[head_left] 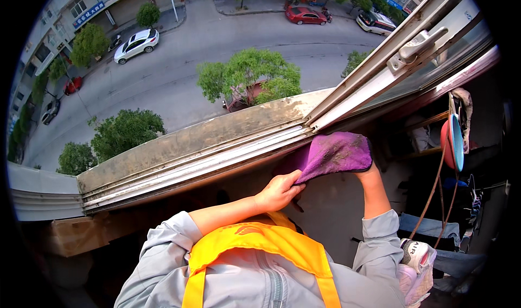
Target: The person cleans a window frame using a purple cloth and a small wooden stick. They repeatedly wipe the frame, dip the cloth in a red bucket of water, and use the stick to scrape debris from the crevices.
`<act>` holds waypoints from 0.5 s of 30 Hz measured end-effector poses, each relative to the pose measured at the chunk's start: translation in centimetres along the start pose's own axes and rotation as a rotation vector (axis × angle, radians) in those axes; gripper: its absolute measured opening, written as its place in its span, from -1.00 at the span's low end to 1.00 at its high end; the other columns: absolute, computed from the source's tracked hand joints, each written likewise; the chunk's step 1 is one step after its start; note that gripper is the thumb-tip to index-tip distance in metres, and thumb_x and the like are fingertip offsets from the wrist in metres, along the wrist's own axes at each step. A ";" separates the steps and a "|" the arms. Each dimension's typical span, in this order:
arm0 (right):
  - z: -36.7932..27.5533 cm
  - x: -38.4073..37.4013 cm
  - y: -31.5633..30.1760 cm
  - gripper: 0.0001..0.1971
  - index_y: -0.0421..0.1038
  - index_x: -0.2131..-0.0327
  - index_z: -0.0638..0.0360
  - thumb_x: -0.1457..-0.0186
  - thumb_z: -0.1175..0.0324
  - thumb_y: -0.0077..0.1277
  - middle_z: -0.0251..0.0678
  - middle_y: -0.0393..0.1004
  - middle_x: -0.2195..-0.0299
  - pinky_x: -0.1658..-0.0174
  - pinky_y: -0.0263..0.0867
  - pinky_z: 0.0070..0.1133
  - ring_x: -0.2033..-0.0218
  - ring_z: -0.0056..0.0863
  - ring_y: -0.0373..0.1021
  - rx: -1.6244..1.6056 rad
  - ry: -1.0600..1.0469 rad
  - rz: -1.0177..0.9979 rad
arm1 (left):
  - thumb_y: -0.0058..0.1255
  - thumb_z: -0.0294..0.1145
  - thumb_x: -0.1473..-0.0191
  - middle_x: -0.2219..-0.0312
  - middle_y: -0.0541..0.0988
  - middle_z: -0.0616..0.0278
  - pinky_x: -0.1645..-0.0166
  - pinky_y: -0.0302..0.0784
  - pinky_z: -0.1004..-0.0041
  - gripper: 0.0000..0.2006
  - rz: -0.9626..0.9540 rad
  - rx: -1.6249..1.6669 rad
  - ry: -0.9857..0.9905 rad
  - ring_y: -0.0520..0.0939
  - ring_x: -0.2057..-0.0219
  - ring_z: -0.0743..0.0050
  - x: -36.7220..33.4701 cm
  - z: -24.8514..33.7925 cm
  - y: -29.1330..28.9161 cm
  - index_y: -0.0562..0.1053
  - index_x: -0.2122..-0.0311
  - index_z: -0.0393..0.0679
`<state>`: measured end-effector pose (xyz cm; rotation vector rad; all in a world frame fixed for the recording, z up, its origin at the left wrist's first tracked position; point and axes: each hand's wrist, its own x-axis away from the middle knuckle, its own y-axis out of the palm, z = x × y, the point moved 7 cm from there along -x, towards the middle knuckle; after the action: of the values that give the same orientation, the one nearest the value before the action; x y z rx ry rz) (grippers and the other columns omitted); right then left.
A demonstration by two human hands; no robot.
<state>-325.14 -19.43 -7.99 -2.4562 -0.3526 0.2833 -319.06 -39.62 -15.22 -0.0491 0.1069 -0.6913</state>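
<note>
A purple cloth [339,153], smudged with brownish dirt, hangs between my hands just inside the window sill. My left hand [279,191] pinches its lower left edge between thumb and fingers. The cloth covers most of my right hand [370,173]; only the wrist and the base of the hand show at its right end, so those fingers are hidden. Just beyond the cloth runs the white sliding window track [201,169], with a dirt-stained outer ledge [190,141] outside it.
To the right, a window sash with a handle [415,47] stands along the opening. Blue and red basins [456,140], cords, hanging clothes and pale shoes [418,270] are at the right. A cardboard box [76,236] sits below the sill at left. Outside, far below, is a street [179,80].
</note>
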 end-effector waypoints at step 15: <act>-15.4 -6.0 19.0 -0.84 0.48 0.28 0.04 0.00 0.41 0.15 -0.26 0.51 0.48 0.37 0.39 -0.35 0.43 -0.18 0.47 0.413 -0.310 -0.419 | 0.03 -0.54 -0.13 0.43 0.52 0.06 0.29 0.49 0.35 -0.89 0.175 -0.145 -0.169 0.56 0.41 0.10 22.9 2.5 -15.6 0.46 0.22 -0.22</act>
<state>-322.92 -44.54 -7.13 -1.8791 -0.8382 0.5000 -311.08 -66.22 -13.33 -0.2344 -0.0016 -0.5016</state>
